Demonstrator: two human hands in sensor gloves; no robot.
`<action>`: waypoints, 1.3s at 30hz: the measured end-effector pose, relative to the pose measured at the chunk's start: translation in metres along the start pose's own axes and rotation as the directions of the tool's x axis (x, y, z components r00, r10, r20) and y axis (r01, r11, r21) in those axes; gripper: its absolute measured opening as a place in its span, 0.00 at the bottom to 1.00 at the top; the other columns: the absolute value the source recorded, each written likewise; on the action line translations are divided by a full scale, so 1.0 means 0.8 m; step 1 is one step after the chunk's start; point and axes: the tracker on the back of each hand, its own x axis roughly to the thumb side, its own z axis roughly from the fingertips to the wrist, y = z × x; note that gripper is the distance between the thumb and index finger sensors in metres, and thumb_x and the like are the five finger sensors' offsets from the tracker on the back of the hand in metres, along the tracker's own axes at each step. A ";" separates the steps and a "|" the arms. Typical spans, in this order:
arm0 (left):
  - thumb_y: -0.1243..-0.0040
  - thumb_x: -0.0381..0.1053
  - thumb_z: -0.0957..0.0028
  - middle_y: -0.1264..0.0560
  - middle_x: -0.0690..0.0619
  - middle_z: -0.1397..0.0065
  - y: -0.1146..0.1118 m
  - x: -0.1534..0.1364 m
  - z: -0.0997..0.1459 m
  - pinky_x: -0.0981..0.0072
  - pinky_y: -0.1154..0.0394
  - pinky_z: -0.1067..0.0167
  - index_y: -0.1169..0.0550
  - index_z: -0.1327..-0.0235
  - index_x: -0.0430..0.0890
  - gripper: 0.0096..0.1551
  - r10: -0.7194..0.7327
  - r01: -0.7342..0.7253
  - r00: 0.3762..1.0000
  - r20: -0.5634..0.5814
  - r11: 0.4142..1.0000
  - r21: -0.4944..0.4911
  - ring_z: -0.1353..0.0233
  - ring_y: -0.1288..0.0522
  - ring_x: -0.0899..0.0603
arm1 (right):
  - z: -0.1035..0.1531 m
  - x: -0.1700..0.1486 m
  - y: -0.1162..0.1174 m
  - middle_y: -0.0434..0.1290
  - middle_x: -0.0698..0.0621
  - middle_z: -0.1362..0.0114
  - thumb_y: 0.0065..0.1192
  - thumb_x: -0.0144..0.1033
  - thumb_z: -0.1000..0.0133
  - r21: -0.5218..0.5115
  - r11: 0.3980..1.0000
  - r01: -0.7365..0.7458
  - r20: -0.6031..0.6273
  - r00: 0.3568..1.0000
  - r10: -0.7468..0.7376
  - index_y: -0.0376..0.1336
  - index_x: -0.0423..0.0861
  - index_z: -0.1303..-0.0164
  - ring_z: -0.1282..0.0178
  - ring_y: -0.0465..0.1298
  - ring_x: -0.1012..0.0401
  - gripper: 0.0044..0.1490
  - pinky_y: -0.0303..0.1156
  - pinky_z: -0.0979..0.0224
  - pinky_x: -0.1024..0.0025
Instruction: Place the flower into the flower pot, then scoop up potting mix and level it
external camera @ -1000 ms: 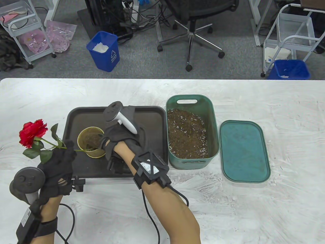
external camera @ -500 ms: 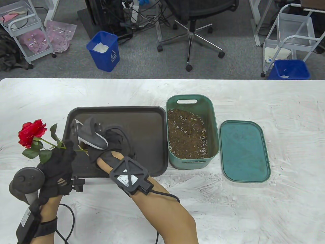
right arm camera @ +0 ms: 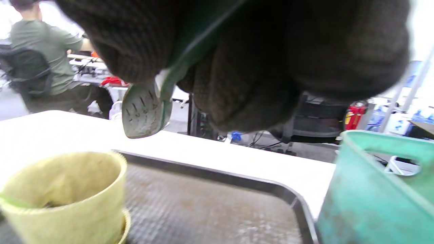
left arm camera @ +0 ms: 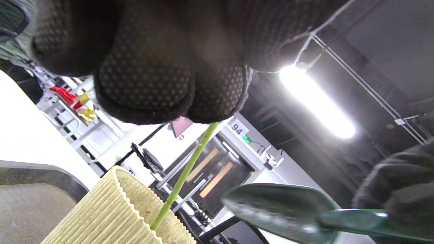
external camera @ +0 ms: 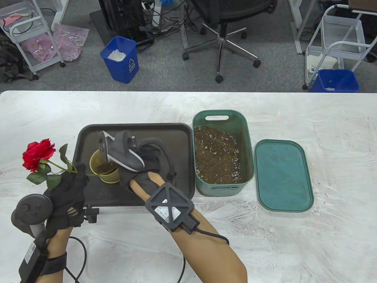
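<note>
Closest to me, my left hand sits at the near left corner of the tray. Its fingers are curled tight around the green stem of the flower. The stem slants down into the pot, and the red bloom hangs out to the left, over the table.

A bit farther in, my right hand is over the tray, just right of the pot. Its fingers are wrapped around the handle of a green scoop. The scoop's blade is up in the air above the pot, not touching it, and it looks empty.

The yellow pot stands upright on the left part of the tray. It has some brown mix inside.

To the right of the tray, right beside it, is the green bin full of mix. Its lid lies flat on the table, just right of the bin.
</note>
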 end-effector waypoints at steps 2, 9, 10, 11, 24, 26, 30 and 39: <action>0.36 0.54 0.57 0.12 0.51 0.57 0.000 0.000 0.000 0.53 0.15 0.57 0.14 0.51 0.44 0.25 -0.002 0.002 1.000 0.001 1.000 0.001 0.64 0.11 0.43 | 0.002 -0.030 -0.014 0.81 0.38 0.47 0.67 0.41 0.55 -0.025 0.999 0.033 -0.052 0.998 -0.034 0.68 0.39 0.45 0.68 0.86 0.51 0.31 0.84 0.67 0.55; 0.36 0.54 0.57 0.12 0.51 0.57 0.000 0.000 0.001 0.53 0.15 0.57 0.14 0.51 0.44 0.25 -0.003 0.003 1.000 0.001 1.000 0.004 0.64 0.11 0.43 | 0.014 -0.141 -0.059 0.81 0.38 0.48 0.67 0.40 0.55 -0.107 0.972 0.208 -0.228 0.947 -0.227 0.69 0.38 0.45 0.68 0.86 0.50 0.31 0.84 0.67 0.54; 0.36 0.54 0.57 0.12 0.51 0.57 0.000 0.000 0.000 0.53 0.15 0.57 0.14 0.51 0.44 0.25 -0.002 0.002 1.000 0.001 1.000 0.003 0.64 0.11 0.43 | 0.015 -0.151 -0.060 0.81 0.37 0.48 0.67 0.40 0.55 -0.114 0.967 0.228 -0.243 0.937 -0.249 0.69 0.38 0.45 0.68 0.85 0.50 0.31 0.84 0.68 0.54; 0.36 0.54 0.57 0.12 0.51 0.57 0.000 0.000 0.001 0.53 0.15 0.57 0.14 0.51 0.44 0.25 0.000 0.000 1.000 0.000 1.000 0.003 0.64 0.11 0.43 | 0.017 -0.167 -0.063 0.81 0.37 0.48 0.67 0.40 0.55 -0.120 0.959 0.256 -0.266 0.923 -0.279 0.69 0.38 0.45 0.69 0.85 0.50 0.31 0.84 0.68 0.54; 0.36 0.54 0.57 0.12 0.51 0.57 0.000 0.001 0.000 0.53 0.15 0.57 0.14 0.51 0.44 0.25 0.001 -0.001 1.000 0.000 1.000 0.003 0.64 0.11 0.43 | -0.004 -0.280 -0.024 0.81 0.37 0.49 0.67 0.41 0.54 -0.042 0.956 0.291 -0.551 0.791 -0.265 0.69 0.37 0.45 0.72 0.85 0.51 0.31 0.84 0.71 0.56; 0.36 0.54 0.57 0.12 0.51 0.57 0.000 0.001 0.001 0.53 0.15 0.57 0.14 0.51 0.44 0.25 0.002 -0.002 1.000 0.002 1.000 0.001 0.63 0.11 0.43 | -0.017 -0.285 -0.008 0.81 0.37 0.49 0.67 0.41 0.54 0.023 0.962 0.272 -0.570 0.794 -0.211 0.69 0.37 0.45 0.71 0.85 0.51 0.31 0.84 0.71 0.56; 0.36 0.54 0.57 0.12 0.51 0.57 -0.001 0.001 0.001 0.53 0.15 0.57 0.14 0.51 0.44 0.25 0.006 -0.006 1.000 -0.001 1.000 0.001 0.63 0.11 0.43 | -0.047 -0.296 0.027 0.81 0.37 0.49 0.67 0.41 0.54 0.154 0.967 0.201 -0.583 0.809 -0.075 0.69 0.37 0.45 0.71 0.85 0.51 0.31 0.84 0.70 0.56; 0.36 0.54 0.57 0.12 0.51 0.57 0.000 0.001 0.002 0.53 0.15 0.57 0.14 0.51 0.44 0.25 -0.001 0.001 1.000 -0.012 1.000 0.013 0.63 0.11 0.43 | -0.077 -0.305 0.080 0.81 0.37 0.48 0.66 0.40 0.54 0.266 0.958 0.110 -0.533 0.844 0.051 0.69 0.38 0.45 0.70 0.85 0.50 0.31 0.83 0.69 0.55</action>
